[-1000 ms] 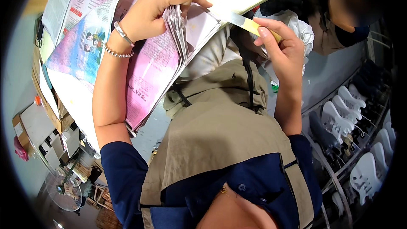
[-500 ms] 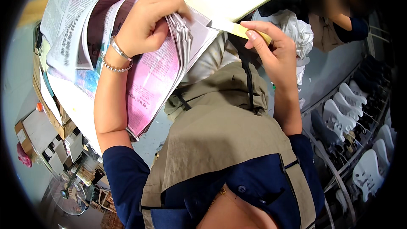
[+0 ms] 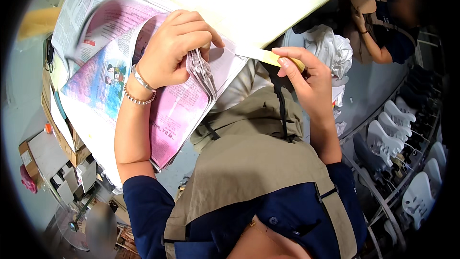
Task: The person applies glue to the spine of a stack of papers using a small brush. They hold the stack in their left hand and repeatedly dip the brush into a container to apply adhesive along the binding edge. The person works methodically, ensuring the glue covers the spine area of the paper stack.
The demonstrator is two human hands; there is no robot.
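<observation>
My left hand (image 3: 175, 50), a bracelet and a beaded band on its wrist, is closed over the bunched, folded edge of a stack of newspaper (image 3: 175, 122). The sheets are printed in pink, blue and black; their upper leaves curl up to the left of that hand. On the right, my right hand (image 3: 306, 79) pinches the yellow handle of a knife (image 3: 265, 56) between thumb and fingers. Its pale blade points left and meets the right edge of the newspaper; the tip is hidden among the sheets.
A pale yellow tabletop (image 3: 230, 5) lies beneath the paper. Beyond its right edge are crumpled white cloth or bags (image 3: 330, 43) and another person (image 3: 383, 38). Guitar-shaped bodies (image 3: 383, 141) hang on a rack at right. Cardboard boxes (image 3: 74, 151) and a fan (image 3: 72, 225) stand lower left.
The curled leaves have dropped and shifted, showing a blue coloured page. My left hand has moved slightly down and right with the paper. The blade lies flatter at the paper's edge.
</observation>
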